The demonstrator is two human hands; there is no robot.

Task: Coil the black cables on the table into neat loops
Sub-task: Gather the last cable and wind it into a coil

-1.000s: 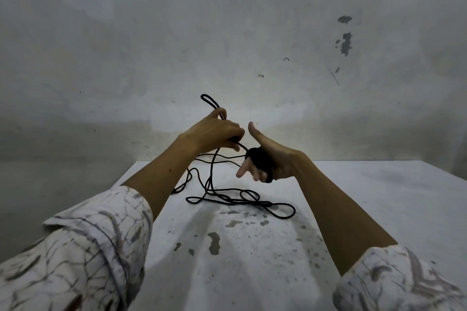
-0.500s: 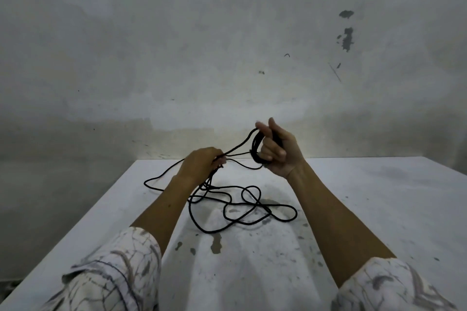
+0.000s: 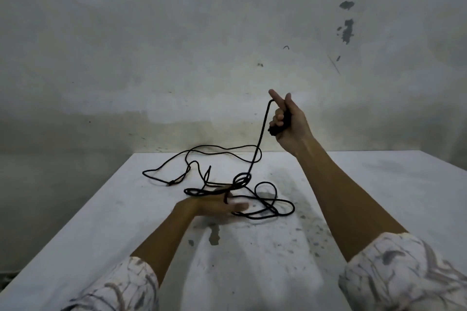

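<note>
— Black cable [image 3: 260, 139], most of it loose on the white surface [image 3: 366, 184], one strand running steeply up to the right hand [image 3: 288, 121]. See it?

— Yes. That hand is raised well above the surface, fingers curled round a small wound bundle of cable, forefinger sticking up with the strand bent over it.

— And the left hand [image 3: 214, 206]?

— Low, just over the surface, fingers stretched out and a bit blurred. A strand crosses the fingers, but I cannot tell whether it pinches anything; it looks flat and slack.

— Where does the loose part lie?

— In the middle, towards the far edge. A long bow reaches left and back, almost to the far edge by the wall [image 3: 151, 58]; a small knot-like ring sits under the rising strand; two loops lie just right of the left hand.

— Room to move?

— Plenty. The near half of the surface carries only stains, and the right side lies bare out to its edge. The left edge is well apart from the cable.

— What changed from half a second ago?

— Then the two hands were close together, the left gripping the strand near the bundle. Now the right has gone up and away, the left has dropped and let go, and the cable is spread wider to the left.
</note>
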